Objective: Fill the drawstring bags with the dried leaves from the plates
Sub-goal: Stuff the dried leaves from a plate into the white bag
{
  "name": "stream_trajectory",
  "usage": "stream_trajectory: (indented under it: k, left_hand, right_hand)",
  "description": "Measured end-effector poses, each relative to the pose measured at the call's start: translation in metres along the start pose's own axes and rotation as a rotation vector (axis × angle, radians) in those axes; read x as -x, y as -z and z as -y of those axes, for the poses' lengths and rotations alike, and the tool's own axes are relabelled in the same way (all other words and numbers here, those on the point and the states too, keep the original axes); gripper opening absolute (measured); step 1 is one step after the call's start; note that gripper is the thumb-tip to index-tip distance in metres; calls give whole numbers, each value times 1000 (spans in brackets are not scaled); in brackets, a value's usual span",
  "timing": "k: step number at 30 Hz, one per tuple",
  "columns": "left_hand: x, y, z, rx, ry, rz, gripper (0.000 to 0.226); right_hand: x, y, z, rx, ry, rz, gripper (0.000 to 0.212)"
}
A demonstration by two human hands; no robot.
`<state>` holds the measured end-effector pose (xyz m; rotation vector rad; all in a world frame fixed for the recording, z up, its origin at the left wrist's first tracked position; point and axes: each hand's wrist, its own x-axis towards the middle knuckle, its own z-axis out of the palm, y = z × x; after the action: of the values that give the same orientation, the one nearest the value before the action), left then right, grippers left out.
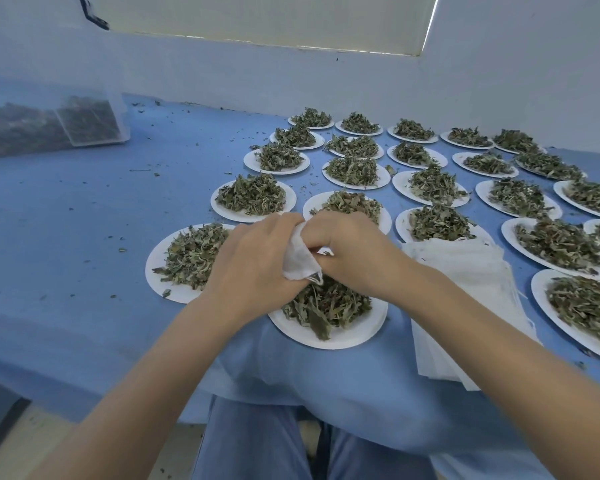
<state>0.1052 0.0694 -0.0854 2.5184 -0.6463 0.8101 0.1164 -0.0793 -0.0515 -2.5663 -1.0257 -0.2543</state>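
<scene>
Drawstring bag (299,259), white, is above the nearest paper plate (329,336) of dried leaves (326,303); left hand (253,261) and right hand (350,251) both pinch it with curled fingers.

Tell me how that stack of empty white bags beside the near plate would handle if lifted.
The stack of bags looks thin and fanned out, so probably floppy and light. Layers would likely slide apart. Loose strings at its edge may snag.
</scene>
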Motion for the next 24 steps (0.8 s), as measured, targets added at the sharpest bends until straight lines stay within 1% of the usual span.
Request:
stream_trajectory:
  k: [4, 5, 7, 9, 11, 13, 15, 17, 18, 20, 21, 22, 24]
  left_hand:
    - [-2, 3, 2, 142, 84, 86, 44]
    - [-2, 3, 3, 156, 97, 91, 47]
    - [-2, 3, 7, 170, 128, 113, 55]
    - [-2, 3, 12, 144, 131, 123, 63]
    - [-1, 4, 17, 62, 107, 120, 65]
    - [1, 6, 21, -17, 96, 112, 63]
    - [3, 10, 23, -77, 90, 90, 59]
    - [5, 14, 24, -129, 48, 69, 57]
    - [5, 15, 24, -161, 18, 64, 57]
    - [6, 16, 22, -204, -8, 50, 56]
    - [5, 16, 21, -207, -5, 57, 56]
    - [5, 15, 19, -200, -2, 67, 56]
    - [5, 13, 16, -199, -9, 80, 55]
  right_hand:
    - [2, 4, -4, -164, -9, 95, 19]
    - [3, 5, -4, -206, 0, 80, 19]
    - [4, 5, -4, -258, 42, 0, 20]
    - [5, 5, -5, -245, 42, -96, 26]
    - [7, 7, -9, -225, 9, -162, 26]
    - [11, 8, -14, -208, 10, -177, 28]
    - [18, 8, -18, -178, -21, -117, 27]
    - [26, 8, -20, -77, -116, -6, 30]
    - [30, 8, -20, 11, -176, 76, 39]
    - [38, 4, -19, 170, -287, 241, 66]
    - [41, 1, -17, 215, -329, 293, 77]
    - [43, -3, -14, 240, -359, 319, 83]
    - [44, -11, -10, 257, -379, 327, 84]
